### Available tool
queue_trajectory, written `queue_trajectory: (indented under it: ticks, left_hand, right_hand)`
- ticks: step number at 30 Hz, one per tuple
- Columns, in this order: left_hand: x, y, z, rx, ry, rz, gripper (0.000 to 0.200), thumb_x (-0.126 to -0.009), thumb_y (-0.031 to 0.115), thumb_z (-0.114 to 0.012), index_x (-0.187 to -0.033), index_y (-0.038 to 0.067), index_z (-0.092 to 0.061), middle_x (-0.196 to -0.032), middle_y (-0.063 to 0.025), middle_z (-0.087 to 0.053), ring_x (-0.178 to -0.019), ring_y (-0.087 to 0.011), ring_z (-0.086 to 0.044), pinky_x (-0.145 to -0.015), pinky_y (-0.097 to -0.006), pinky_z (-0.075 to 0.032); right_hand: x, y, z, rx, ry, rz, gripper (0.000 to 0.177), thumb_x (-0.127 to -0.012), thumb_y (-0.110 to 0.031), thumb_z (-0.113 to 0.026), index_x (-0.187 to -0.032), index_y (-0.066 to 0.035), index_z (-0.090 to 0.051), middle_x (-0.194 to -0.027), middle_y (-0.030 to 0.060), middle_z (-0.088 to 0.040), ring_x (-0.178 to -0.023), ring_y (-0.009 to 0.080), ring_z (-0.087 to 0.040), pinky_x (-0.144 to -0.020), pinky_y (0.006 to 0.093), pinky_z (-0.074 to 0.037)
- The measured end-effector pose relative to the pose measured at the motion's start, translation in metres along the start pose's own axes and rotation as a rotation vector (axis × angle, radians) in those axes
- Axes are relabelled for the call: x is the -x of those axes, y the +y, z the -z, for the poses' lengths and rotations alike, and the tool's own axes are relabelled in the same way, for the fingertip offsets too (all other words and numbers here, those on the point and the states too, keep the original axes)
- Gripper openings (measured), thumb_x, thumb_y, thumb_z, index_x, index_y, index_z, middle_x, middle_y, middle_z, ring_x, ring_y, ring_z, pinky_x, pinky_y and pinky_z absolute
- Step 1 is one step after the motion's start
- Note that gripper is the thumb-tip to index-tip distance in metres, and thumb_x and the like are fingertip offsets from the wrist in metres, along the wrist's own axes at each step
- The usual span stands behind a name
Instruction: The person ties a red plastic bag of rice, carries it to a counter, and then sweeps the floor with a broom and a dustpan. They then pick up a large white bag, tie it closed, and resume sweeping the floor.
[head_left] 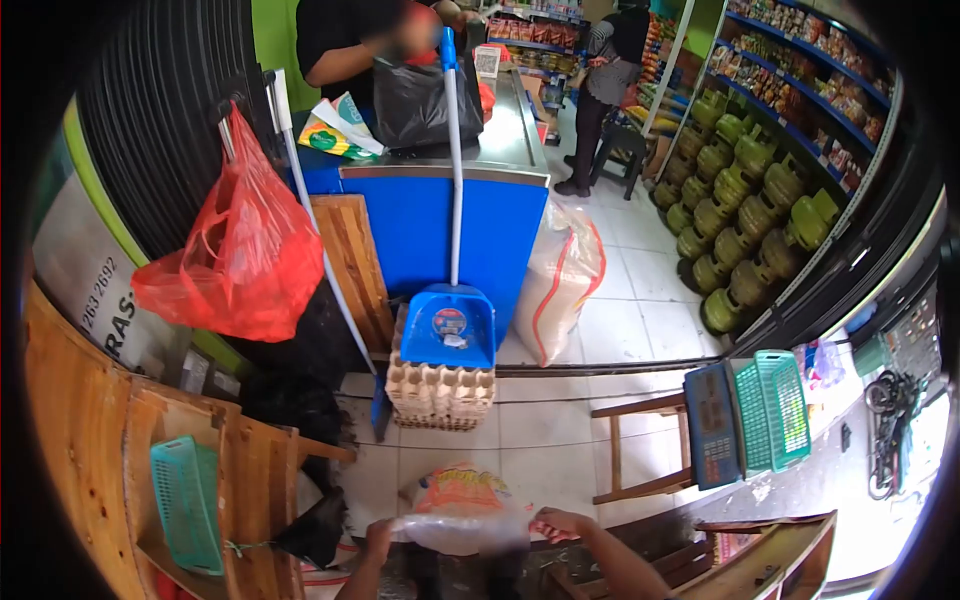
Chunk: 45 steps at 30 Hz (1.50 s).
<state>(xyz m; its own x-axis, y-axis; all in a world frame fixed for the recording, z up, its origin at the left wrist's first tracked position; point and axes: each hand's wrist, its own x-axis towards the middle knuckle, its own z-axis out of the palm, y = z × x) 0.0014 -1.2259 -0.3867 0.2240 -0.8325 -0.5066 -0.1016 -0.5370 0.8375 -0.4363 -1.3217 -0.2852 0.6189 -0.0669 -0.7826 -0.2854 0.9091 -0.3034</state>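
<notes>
A pale plastic sack with orange print [455, 495] hangs at the bottom middle, in front of my body. Its whitish upper edge stretches between my two hands. My left hand [380, 540] is closed at the sack's left corner; part of its fingers is hidden. Curled fingers of my right hand [560, 523] grip the opposite corner. The middle of the edge is blurred, so I cannot see whether the mouth is parted. Just beyond the sack, egg trays [440, 395] are stacked on the tiled floor, with a blue dustpan [465, 340] on top.
A blue counter [430, 225] bears a black plastic bag [425, 105], with a person behind it. Another person [605, 85] stands farther back near green gas cylinders [750, 210]. A full sack [562, 285], a scale [712, 425], green baskets [775, 410] and a hanging red bag [245, 250] surround me.
</notes>
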Motion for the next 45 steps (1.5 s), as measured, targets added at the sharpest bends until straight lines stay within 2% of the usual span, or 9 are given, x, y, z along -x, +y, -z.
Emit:
queue_trajectory:
  ticks: [10,13,18,22,28,38,41,43,45]
  left_hand:
    - [0.02,-0.066,-0.06,1.394,0.224,0.749,0.024,-0.081,0.03,-0.055,-0.089,0.008,-0.056,-0.08,-0.0051,-0.059,-0.074,-0.0157,-0.059,-0.056,-0.0265,-0.054]
    - [0.037,-0.056,-0.057,1.372,0.19,0.671,0.022,-0.082,0.027,-0.055,-0.09,0.006,-0.057,-0.078,-0.0056,-0.059,-0.072,-0.0157,-0.059,-0.056,-0.0259,-0.053]
    - [0.069,-0.099,-0.045,0.373,-0.176,0.595,0.021,-0.082,0.021,-0.059,-0.095,0.004,-0.057,-0.079,-0.0097,-0.06,-0.07,-0.0176,-0.06,-0.055,-0.0295,-0.05]
    - [0.098,-0.033,-0.055,-0.583,0.143,-0.204,0.022,-0.079,0.016,-0.057,-0.097,0.004,-0.054,-0.088,-0.0138,-0.054,-0.077,-0.0257,-0.058,-0.058,-0.0332,-0.048]
    - [0.049,0.009,-0.024,-1.161,0.022,-0.523,0.017,-0.076,0.015,-0.054,-0.09,0.005,-0.054,-0.095,-0.0143,-0.053,-0.079,-0.0277,-0.059,-0.061,-0.0379,-0.051]
    - [0.017,0.03,-0.01,-1.363,-0.367,-0.653,0.013,-0.079,0.018,-0.049,-0.087,0.008,-0.052,-0.085,-0.0095,-0.054,-0.079,-0.0238,-0.06,-0.058,-0.0382,-0.052]
    - [0.006,0.023,-0.017,-1.303,-0.175,-0.997,0.016,-0.079,0.015,-0.049,-0.094,0.009,-0.052,-0.078,-0.0094,-0.054,-0.079,-0.0242,-0.06,-0.065,-0.0408,-0.05]
    - [0.004,-0.023,-0.028,-1.101,-0.109,-0.515,0.02,-0.078,0.011,-0.05,-0.098,0.01,-0.051,-0.073,-0.0105,-0.053,-0.077,-0.023,-0.059,-0.067,-0.039,-0.047]
    - [0.004,-0.079,-0.041,-0.777,-0.023,-0.325,0.015,-0.08,0.011,-0.049,-0.095,0.009,-0.051,-0.072,-0.0093,-0.051,-0.068,-0.021,-0.056,-0.06,-0.0352,-0.045]
  right_hand:
    - [-0.052,0.078,-0.007,-1.305,0.215,0.419,0.007,-0.086,-0.013,-0.046,-0.082,-0.008,-0.049,-0.055,-0.0025,-0.037,-0.042,0.0072,-0.033,-0.037,0.021,-0.029]
    - [-0.042,0.083,0.015,-0.209,0.351,0.205,0.017,-0.086,-0.019,-0.046,-0.091,-0.005,-0.055,-0.057,0.0008,-0.046,-0.05,0.0121,-0.048,-0.042,0.0226,-0.037]
    - [-0.058,0.115,0.031,1.381,0.471,-0.085,0.03,-0.079,-0.026,-0.051,-0.096,-0.003,-0.06,-0.078,0.0187,-0.061,-0.072,0.032,-0.061,-0.067,0.0395,-0.048]
    - [-0.051,0.114,0.015,1.244,0.705,0.147,0.038,-0.072,-0.014,-0.058,-0.11,-0.007,-0.056,-0.091,0.0156,-0.062,-0.077,0.0312,-0.062,-0.066,0.0384,-0.049]
    - [0.005,0.014,-0.031,0.13,0.368,0.333,0.041,-0.081,-0.009,-0.054,-0.119,-0.01,-0.039,-0.068,-0.0001,-0.048,-0.052,0.0057,-0.034,-0.045,0.0213,-0.031]
    - [-0.02,0.012,0.024,1.527,0.728,0.478,0.021,-0.084,-0.023,-0.052,-0.097,-0.006,-0.054,-0.081,0.0154,-0.058,-0.074,0.0357,-0.059,-0.064,0.0454,-0.046]
    - [-0.053,0.038,0.047,1.435,0.857,0.541,0.018,-0.086,-0.019,-0.045,-0.096,-0.009,-0.056,-0.07,0.0147,-0.056,-0.066,0.0333,-0.058,-0.061,0.0437,-0.047]
    - [-0.072,0.057,0.041,1.348,0.93,0.528,0.017,-0.086,-0.017,-0.043,-0.095,-0.01,-0.056,-0.066,0.013,-0.055,-0.058,0.0299,-0.057,-0.055,0.0414,-0.047]
    - [-0.08,0.07,0.027,-0.121,0.804,0.227,0.014,-0.085,-0.015,-0.045,-0.092,-0.01,-0.056,-0.058,0.006,-0.05,-0.043,0.0184,-0.046,-0.043,0.0318,-0.043]
